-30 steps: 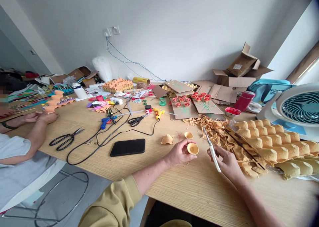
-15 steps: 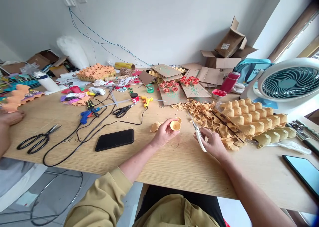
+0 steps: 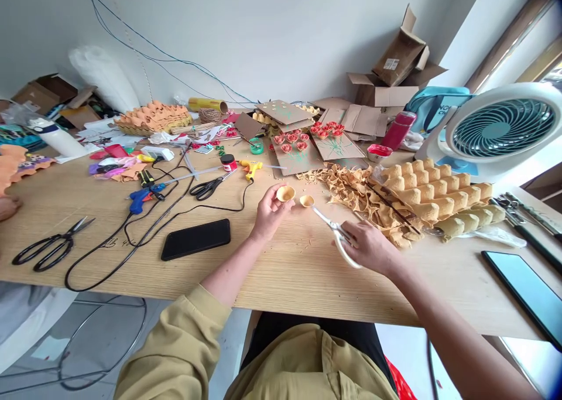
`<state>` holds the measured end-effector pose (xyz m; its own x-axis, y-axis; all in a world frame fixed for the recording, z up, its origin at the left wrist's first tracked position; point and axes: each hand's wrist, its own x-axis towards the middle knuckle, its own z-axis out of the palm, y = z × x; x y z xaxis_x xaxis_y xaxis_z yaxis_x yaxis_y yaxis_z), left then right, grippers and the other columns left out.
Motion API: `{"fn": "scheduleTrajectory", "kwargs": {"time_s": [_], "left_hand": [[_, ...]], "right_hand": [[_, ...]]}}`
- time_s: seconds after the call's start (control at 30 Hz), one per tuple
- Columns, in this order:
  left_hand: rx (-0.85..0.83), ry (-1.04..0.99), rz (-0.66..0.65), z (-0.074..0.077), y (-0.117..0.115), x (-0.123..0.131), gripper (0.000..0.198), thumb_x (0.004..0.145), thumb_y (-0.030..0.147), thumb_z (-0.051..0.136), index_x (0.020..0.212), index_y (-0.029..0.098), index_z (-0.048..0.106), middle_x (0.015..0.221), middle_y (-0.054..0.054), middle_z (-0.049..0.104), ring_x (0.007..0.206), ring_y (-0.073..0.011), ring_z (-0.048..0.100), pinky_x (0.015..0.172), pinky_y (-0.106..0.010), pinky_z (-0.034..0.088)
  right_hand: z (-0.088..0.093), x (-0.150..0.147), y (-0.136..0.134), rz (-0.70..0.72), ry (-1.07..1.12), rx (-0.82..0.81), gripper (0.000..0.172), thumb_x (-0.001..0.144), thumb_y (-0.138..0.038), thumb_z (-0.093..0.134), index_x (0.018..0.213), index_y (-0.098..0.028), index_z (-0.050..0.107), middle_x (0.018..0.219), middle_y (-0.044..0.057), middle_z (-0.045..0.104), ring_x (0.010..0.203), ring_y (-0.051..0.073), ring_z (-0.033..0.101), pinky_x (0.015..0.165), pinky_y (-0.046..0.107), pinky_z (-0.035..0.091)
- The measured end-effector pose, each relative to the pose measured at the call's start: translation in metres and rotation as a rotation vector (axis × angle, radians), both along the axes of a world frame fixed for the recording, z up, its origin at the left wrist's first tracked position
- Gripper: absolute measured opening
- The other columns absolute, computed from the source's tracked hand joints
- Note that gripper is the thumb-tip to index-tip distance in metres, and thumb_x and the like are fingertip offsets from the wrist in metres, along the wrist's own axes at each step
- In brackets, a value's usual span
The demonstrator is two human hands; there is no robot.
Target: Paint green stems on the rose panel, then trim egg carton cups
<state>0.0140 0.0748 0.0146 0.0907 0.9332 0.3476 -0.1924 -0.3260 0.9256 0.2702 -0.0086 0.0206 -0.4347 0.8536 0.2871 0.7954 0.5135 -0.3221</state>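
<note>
My left hand [image 3: 268, 214] is closed on a small tan cup cut from an egg carton [image 3: 285, 194], its hollow side turned up toward me. Just to the right, a second, smaller egg-carton cup [image 3: 307, 201] rests on the table. My right hand [image 3: 371, 246] grips white-handled scissors [image 3: 340, 236]. Their blades point left, and the tips reach the edge of the smaller cup; whether they touch it I cannot tell. Curled carton scraps [image 3: 351, 189] lie in a heap beyond the right hand.
Stacked egg cartons [image 3: 432, 192] and a white fan [image 3: 500, 130] stand right. A black phone [image 3: 196, 239], black scissors [image 3: 52, 245], a blue glue gun [image 3: 143, 198] and its cords lie left. Red paper-pulp flowers [image 3: 290, 141] sit on cardboard behind. Another person's hand [image 3: 9, 207] is at the left edge.
My left hand has moved slightly left and up with its cup, away from the smaller cup. The scissors have swung left so their tips come to that cup. The view has shifted a little.
</note>
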Motion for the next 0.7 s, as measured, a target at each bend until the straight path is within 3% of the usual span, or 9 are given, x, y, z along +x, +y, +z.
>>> {"fn": "scheduleTrajectory", "kwargs": {"time_s": [0.13, 0.2, 0.27, 0.37, 0.4, 0.47, 0.6, 0.7], "left_hand": [[0.021, 0.007, 0.034, -0.002, 0.003, -0.001, 0.053, 0.078, 0.043, 0.077, 0.121, 0.019, 0.058, 0.115, -0.008, 0.066, 0.095, -0.0163, 0.067, 0.081, -0.027, 0.056], [0.026, 0.020, 0.007, -0.003, 0.002, 0.001, 0.053, 0.078, 0.043, 0.077, 0.122, 0.019, 0.058, 0.112, -0.008, 0.067, 0.093, -0.0163, 0.067, 0.081, -0.028, 0.056], [0.024, 0.021, -0.015, -0.003, 0.000, 0.002, 0.053, 0.078, 0.042, 0.077, 0.122, 0.019, 0.057, 0.112, -0.008, 0.067, 0.093, -0.0161, 0.067, 0.083, -0.029, 0.055], [0.015, 0.004, -0.028, -0.003, -0.002, 0.004, 0.053, 0.077, 0.041, 0.078, 0.121, 0.019, 0.057, 0.112, -0.008, 0.067, 0.096, -0.0165, 0.067, 0.087, -0.029, 0.054], [0.012, 0.001, -0.033, -0.003, -0.002, 0.005, 0.053, 0.077, 0.041, 0.078, 0.121, 0.019, 0.058, 0.114, -0.009, 0.067, 0.097, -0.0169, 0.068, 0.088, -0.030, 0.054], [0.010, 0.004, -0.044, -0.004, -0.003, 0.006, 0.053, 0.077, 0.041, 0.078, 0.121, 0.018, 0.058, 0.119, -0.010, 0.066, 0.101, -0.0181, 0.067, 0.089, -0.030, 0.055], [0.013, 0.042, -0.063, -0.007, -0.004, 0.008, 0.054, 0.077, 0.042, 0.078, 0.121, 0.017, 0.057, 0.127, -0.012, 0.064, 0.109, -0.0206, 0.065, 0.092, -0.031, 0.055], [0.018, 0.068, -0.095, -0.014, -0.006, 0.011, 0.059, 0.074, 0.043, 0.080, 0.121, 0.017, 0.056, 0.129, -0.013, 0.063, 0.112, -0.0217, 0.065, 0.095, -0.032, 0.054]], "right_hand": [[0.003, -0.013, -0.036, 0.154, -0.305, -0.002, 0.027, 0.095, -0.039, 0.052, 0.077, -0.019, 0.057, 0.067, 0.002, 0.063, 0.055, 0.013, 0.050, 0.070, 0.032, 0.033], [0.005, -0.015, -0.043, 0.162, -0.407, -0.048, 0.026, 0.092, -0.040, 0.055, 0.077, -0.019, 0.061, 0.068, 0.003, 0.067, 0.054, 0.014, 0.053, 0.068, 0.033, 0.031], [0.010, -0.009, -0.038, 0.019, -0.493, -0.099, 0.028, 0.092, -0.041, 0.054, 0.078, -0.019, 0.064, 0.066, 0.005, 0.068, 0.053, 0.015, 0.055, 0.064, 0.033, 0.029], [0.019, 0.009, -0.027, -0.420, -0.604, -0.066, 0.036, 0.093, -0.043, 0.052, 0.075, -0.016, 0.067, 0.062, 0.010, 0.068, 0.055, 0.020, 0.059, 0.058, 0.032, 0.024], [0.021, 0.014, -0.025, -0.486, -0.615, -0.043, 0.036, 0.092, -0.044, 0.052, 0.075, -0.016, 0.067, 0.063, 0.011, 0.068, 0.056, 0.020, 0.060, 0.057, 0.032, 0.023], [0.022, 0.017, -0.028, -0.456, -0.575, -0.049, 0.036, 0.093, -0.046, 0.050, 0.078, -0.018, 0.066, 0.064, 0.009, 0.068, 0.056, 0.020, 0.060, 0.055, 0.031, 0.022], [0.014, 0.008, -0.040, -0.189, -0.479, -0.175, 0.033, 0.091, -0.047, 0.051, 0.073, -0.022, 0.063, 0.062, 0.004, 0.067, 0.053, 0.016, 0.056, 0.053, 0.029, 0.023], [0.009, 0.011, -0.033, -0.306, -0.460, -0.124, 0.034, 0.089, -0.049, 0.053, 0.071, -0.021, 0.061, 0.060, 0.005, 0.065, 0.052, 0.017, 0.054, 0.054, 0.029, 0.023]]}}
